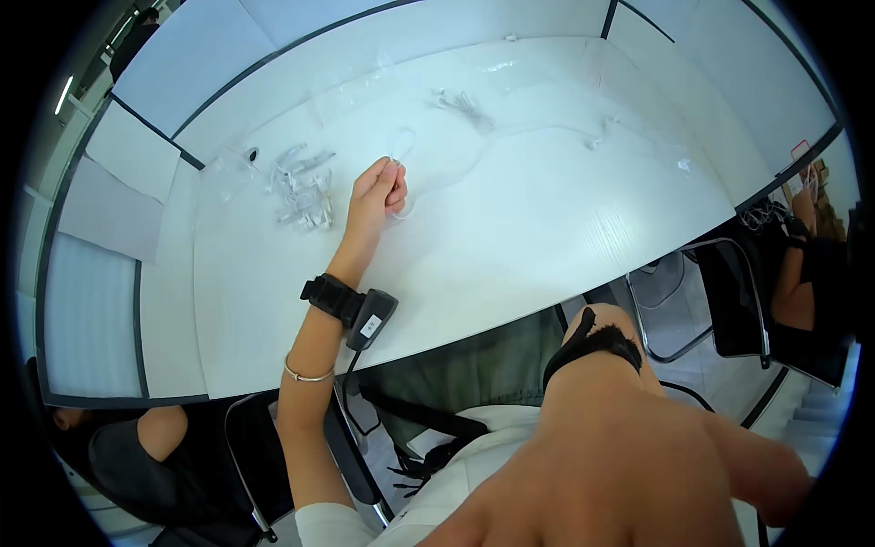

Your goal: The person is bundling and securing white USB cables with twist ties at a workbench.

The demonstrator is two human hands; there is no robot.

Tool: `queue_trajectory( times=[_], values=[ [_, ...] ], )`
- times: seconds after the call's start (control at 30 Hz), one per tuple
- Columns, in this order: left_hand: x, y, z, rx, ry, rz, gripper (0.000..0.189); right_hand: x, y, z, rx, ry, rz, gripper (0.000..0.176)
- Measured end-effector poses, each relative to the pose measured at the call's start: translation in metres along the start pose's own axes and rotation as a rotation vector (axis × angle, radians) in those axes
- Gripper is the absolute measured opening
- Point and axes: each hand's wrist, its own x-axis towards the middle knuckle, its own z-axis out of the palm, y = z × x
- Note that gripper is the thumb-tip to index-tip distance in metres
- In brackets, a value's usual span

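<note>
My left hand [378,190] is closed in a pinch over the white table [510,237], with a thin white cable [428,188] between its fingers. The cable loops above the fingers and runs rightward. Left of this hand lies a pile of bagged white cables [305,187]. My right hand [620,456] is large and close to the camera, back of the hand showing. One digit sticks out to the right; the other fingers are cut off by the bottom edge, so its grip is hidden.
Another cable bundle [463,108] lies toward the back, with clear plastic [674,159] at the right. Low partitions [319,68] edge the table. People sit at the right [802,283] and lower left [137,465]. A metal-framed chair [729,301] stands at the right.
</note>
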Motion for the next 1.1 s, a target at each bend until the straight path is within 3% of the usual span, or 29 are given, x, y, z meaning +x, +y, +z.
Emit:
queue_trajectory(
  times=[1.1],
  values=[
    [0.003, -0.004, -0.001, -0.023, -0.006, 0.038, 0.026, -0.004, 0.022, 0.007, 0.013, 0.0, -0.044, 0.03]
  ],
)
